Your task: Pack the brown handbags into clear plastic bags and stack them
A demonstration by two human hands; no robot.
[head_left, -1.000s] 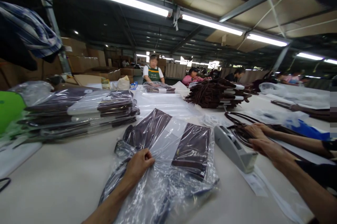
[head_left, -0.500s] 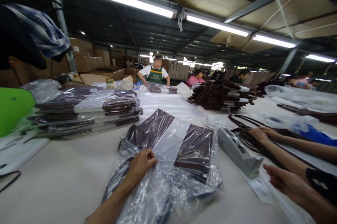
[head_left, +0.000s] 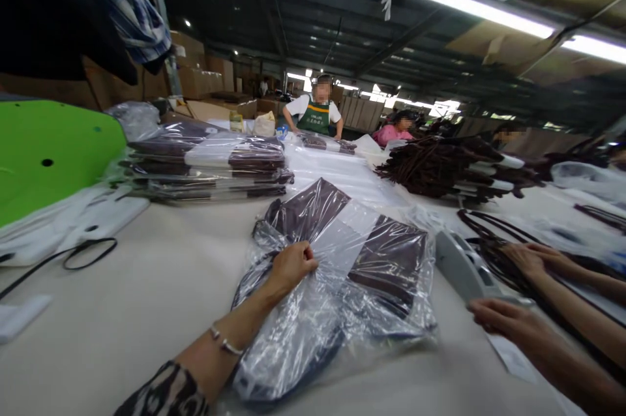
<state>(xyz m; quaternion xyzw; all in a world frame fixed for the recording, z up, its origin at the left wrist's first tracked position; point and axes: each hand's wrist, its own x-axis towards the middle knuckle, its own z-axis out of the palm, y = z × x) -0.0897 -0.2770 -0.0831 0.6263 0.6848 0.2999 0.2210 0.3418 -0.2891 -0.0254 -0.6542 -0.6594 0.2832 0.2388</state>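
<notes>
The person's left hand [head_left: 292,267] has thumb and fingertips pinched together on the clear plastic bag [head_left: 288,354], gathering its film into creases that spread out from the grip. Inside the bag, in the middle of the table [head_left: 166,285], lies a folded dark brown item [head_left: 388,263] with a white band [head_left: 348,233] across it; the loose, crumpled end of the bag reaches toward the near edge of the view. A bracelet [head_left: 225,341] circles the left wrist, with a patterned sleeve [head_left: 166,393] below it. The right hand [head_left: 511,321] is to the right of the bag, fingers pointing left, at the near end of a grey tape dispenser [head_left: 462,266]; whether its fingers are closed on anything, or touch the dispenser, cannot be told. Just beyond it, a co-worker's hands [head_left: 531,258] rest on dark straps [head_left: 493,233]. Farther up the table, a stack of plastic-wrapped brown bundles [head_left: 210,171] is on the left, white sheeting [head_left: 317,171] spreads in the middle, and a pile of brown strapped goods [head_left: 440,168] is on the right. A green board [head_left: 53,162] stands at the left edge, near a dark cord [head_left: 90,244]. Across the table are a person in a green apron [head_left: 315,117] and another in pink [head_left: 392,134], with cardboard boxes [head_left: 200,82] behind on the left.
</notes>
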